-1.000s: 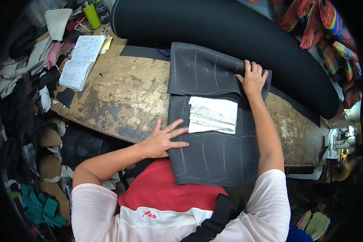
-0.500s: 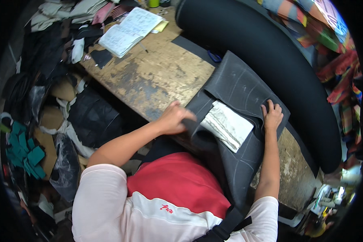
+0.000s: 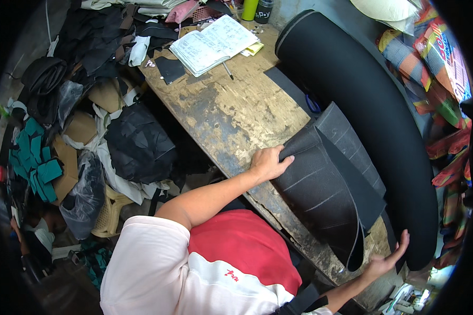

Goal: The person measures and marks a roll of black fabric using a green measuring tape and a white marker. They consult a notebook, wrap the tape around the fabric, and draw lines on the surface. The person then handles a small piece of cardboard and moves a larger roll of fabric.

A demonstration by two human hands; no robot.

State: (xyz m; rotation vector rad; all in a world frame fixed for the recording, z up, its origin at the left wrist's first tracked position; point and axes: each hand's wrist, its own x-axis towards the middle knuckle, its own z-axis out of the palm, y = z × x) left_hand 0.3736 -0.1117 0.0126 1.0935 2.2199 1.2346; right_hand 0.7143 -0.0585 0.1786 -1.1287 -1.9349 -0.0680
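Observation:
A dark grey-black flexible sheet (image 3: 318, 184), marked with pale chalk-like lines, lies folded over on the worn wooden table (image 3: 231, 123). My left hand (image 3: 269, 164) grips its left edge, thumb on top. The sheet's near end curls up into an open loop beside the table's front edge. To the right of that loop, my right hand (image 3: 388, 257) is off the sheet, its fingers stretched out and holding nothing. A large black roll of material (image 3: 362, 121) lies along the back of the table, just behind the sheet.
An open notebook (image 3: 215, 44) with a pen (image 3: 228, 71) lies at the far left of the table. Blue scissor handles (image 3: 312, 103) show beside the roll. Dark scraps (image 3: 136, 142) and teal pieces (image 3: 34, 157) are heaped at left. Colourful bags (image 3: 436, 68) hang at right.
The sheet has been folded over, and the white folded bundle on it is out of sight. My right hand has left the sheet and moved nearer. My left hand has taken the sheet's left edge.

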